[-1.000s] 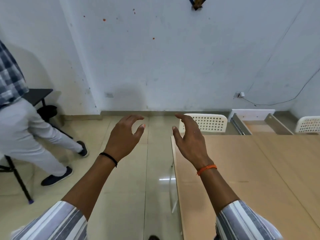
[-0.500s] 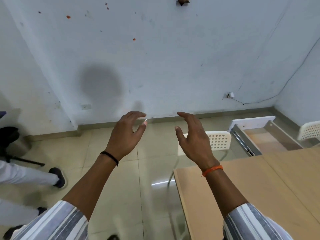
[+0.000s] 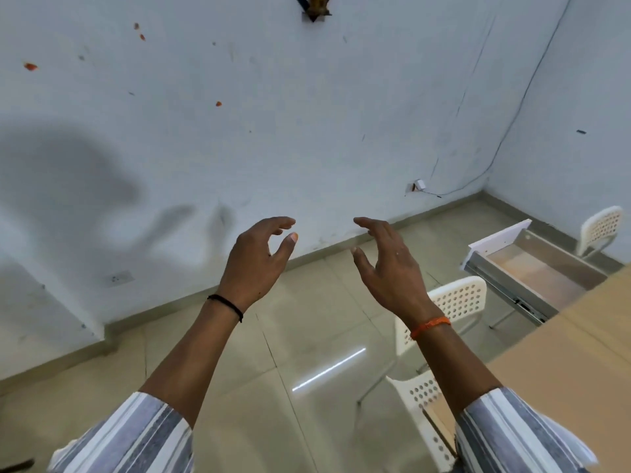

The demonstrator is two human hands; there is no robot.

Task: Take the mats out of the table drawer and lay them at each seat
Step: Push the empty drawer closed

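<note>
My left hand (image 3: 254, 259) and my right hand (image 3: 389, 268) are raised in front of me over the floor, fingers loosely curved, holding nothing. To the right, the table drawer (image 3: 532, 271) stands pulled out from the wooden table (image 3: 563, 367), with a white front and metal sides. Its wooden bottom shows bare; I see no mats in the part of it in view. The drawer is well to the right of both hands.
White perforated chairs stand by the table: one (image 3: 454, 308) under my right wrist, another (image 3: 418, 401) lower down, a third (image 3: 602, 227) in the far corner. A white wall and beige tiled floor (image 3: 273, 387) fill the left.
The view has swung left and up; the table and drawer slid to the right edge, and the person at the left went out of view. My hands kept their pose.
</note>
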